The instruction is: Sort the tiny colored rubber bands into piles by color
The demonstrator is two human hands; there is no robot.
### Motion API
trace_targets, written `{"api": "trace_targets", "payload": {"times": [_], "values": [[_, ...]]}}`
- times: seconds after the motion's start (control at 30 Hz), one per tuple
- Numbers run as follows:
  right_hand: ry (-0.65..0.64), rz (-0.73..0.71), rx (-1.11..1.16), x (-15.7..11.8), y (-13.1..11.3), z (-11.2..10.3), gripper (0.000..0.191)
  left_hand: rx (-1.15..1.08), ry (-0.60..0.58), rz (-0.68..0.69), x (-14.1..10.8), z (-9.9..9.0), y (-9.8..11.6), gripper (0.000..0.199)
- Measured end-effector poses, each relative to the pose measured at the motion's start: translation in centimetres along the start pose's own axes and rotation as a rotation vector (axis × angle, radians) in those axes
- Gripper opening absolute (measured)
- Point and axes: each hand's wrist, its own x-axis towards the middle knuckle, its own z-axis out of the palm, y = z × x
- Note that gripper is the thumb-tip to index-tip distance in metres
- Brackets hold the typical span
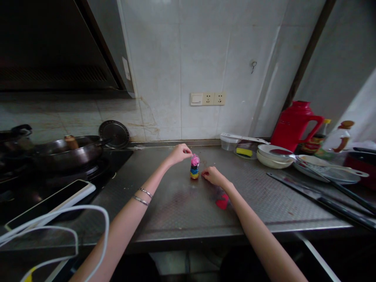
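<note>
A small clear bottle (194, 167) stands upright on the metal counter, its contents in pink, dark, blue and yellow layers. At the bottle's top, my left hand (179, 153) has its thumb and fingertips pinched together; any small thing between them is too tiny to make out. My right hand (215, 176) rests low over the counter just right of the bottle, apart from it. Its fingers are curled together, and what they hold, if anything, is hidden. Beside my right forearm lies a small red piece (222, 201), partly covered by the arm.
On the left are a stove with a pan (70, 154), a phone-like device (53, 203) and a white cable (107, 223). To the right sit stacked bowls (274, 159), a knife (311, 194), a red thermos jug (293, 127) and a plastic tub (228, 143). A tiled wall stands behind.
</note>
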Motion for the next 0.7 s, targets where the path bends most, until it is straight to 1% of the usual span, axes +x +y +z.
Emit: {"api": "trace_targets", "payload": {"times": [0.13,0.27,0.33,0.4,0.47,0.53,0.7], "values": [[0.013,-0.007,0.011,0.0,0.0,0.0,0.027,0.016,-0.020,-0.017,0.5,0.3,0.5,0.017],[-0.003,0.005,0.021,-0.1,-0.3,-0.2,0.028,-0.025,-0.047,-0.013,0.7,0.3,0.7,0.017],[-0.005,0.004,0.035,-0.1,-0.4,-0.4,0.029,-0.057,-0.024,-0.017,0.7,0.2,0.6,0.019],[0.002,0.009,0.047,-0.1,-0.5,-0.4,0.029,-0.086,0.028,-0.042,0.5,0.3,0.4,0.023],[0.006,0.026,0.056,-0.1,-0.5,-0.4,0.028,-0.122,0.077,-0.073,0.2,0.5,-0.1,0.032],[0.008,0.046,0.059,-0.1,-0.5,-0.4,0.028,-0.175,0.077,-0.099,-0.2,1.0,-0.8,0.045],[0.037,0.068,0.093,-0.1,-0.3,-0.3,0.023,-0.333,-0.093,-0.173,-1.6,3.4,-2.7,0.073]]}}
